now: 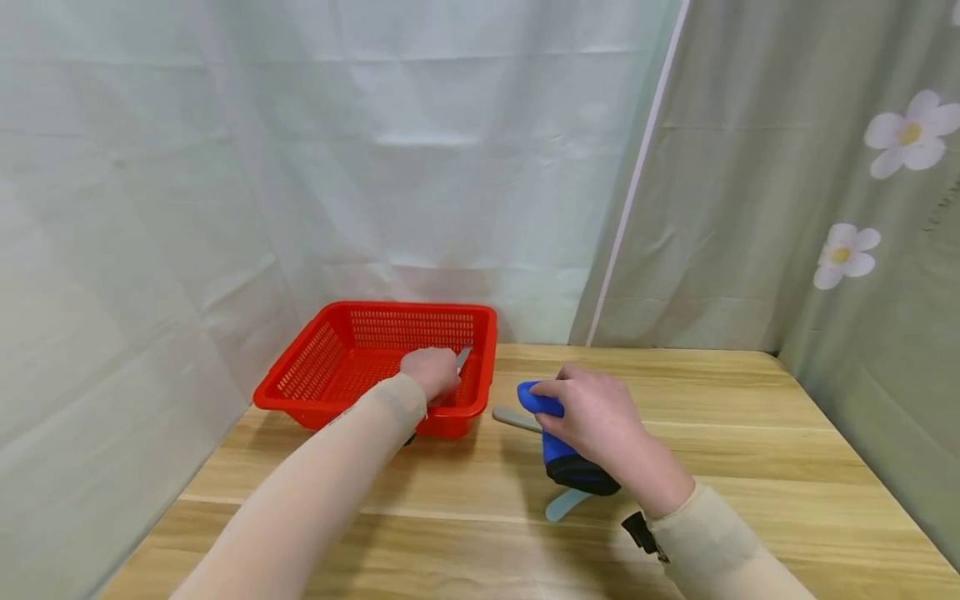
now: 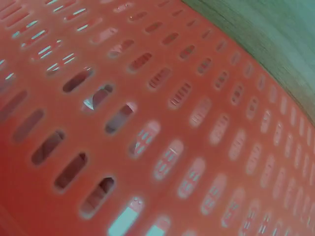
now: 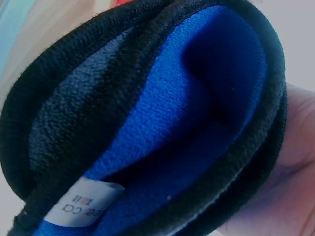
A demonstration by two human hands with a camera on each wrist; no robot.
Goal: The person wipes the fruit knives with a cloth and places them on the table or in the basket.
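Note:
My left hand [image 1: 431, 372] reaches over the near rim of the red plastic basket [image 1: 375, 310]. Its fingers grip a narrow grey blade-like strip [image 1: 464, 357], which sticks out past the knuckles. The left wrist view is filled by the slotted basket wall [image 2: 162, 118], which hides most of the hand. My right hand [image 1: 596, 417] holds a rolled blue cloth [image 1: 555, 446] with black edging, thumb and fingers around it. Seen from the right wrist, the roll's open end shows blue pile [image 3: 162, 103] and a white label [image 3: 81, 201].
On the wooden table [image 1: 720, 433], a flat grey strip [image 1: 515, 418] lies between basket and cloth. A light blue round-ended strip [image 1: 567, 503] pokes out under the cloth. Pale curtains [image 1: 450, 167] hang behind and beside the table, and the basket stands at its back left.

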